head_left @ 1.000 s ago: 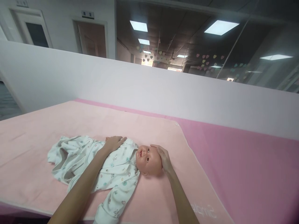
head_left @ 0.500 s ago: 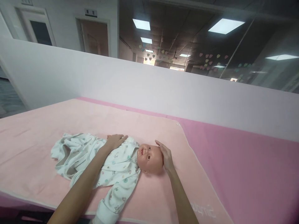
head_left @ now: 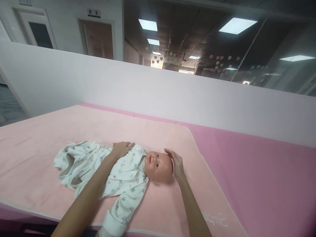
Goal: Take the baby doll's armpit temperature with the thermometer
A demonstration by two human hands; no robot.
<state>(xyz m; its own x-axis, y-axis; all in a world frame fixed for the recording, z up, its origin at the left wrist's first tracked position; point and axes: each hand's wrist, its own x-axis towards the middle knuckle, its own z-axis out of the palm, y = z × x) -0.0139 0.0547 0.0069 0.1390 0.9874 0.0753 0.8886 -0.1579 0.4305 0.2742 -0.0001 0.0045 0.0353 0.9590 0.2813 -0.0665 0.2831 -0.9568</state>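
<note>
A baby doll [head_left: 160, 167] lies on its back with its head toward the right. It wears a white printed baby outfit [head_left: 127, 179], whose lower part is spread loose and rumpled at the left. My left hand [head_left: 122, 149] rests flat across the doll's far arm and side, fingers stretched out. Beside the crown of the doll's head is my right hand [head_left: 177, 163], cupped with extended fingers; its fingertips are at the head's far side. Whether the right palm touches the head is hard to see. One doll sleeve reaches toward the near edge.
Under the doll is a pale pink mat [head_left: 98, 121] on a darker pink surface [head_left: 247, 168]. A white low wall [head_left: 158, 89] runs along the far side. Beyond it stand a glass pane with heart stickers and two doorways.
My right hand has shifted slightly right, a little away from the crown of the doll's head. The left hand and the doll stay in place.
</note>
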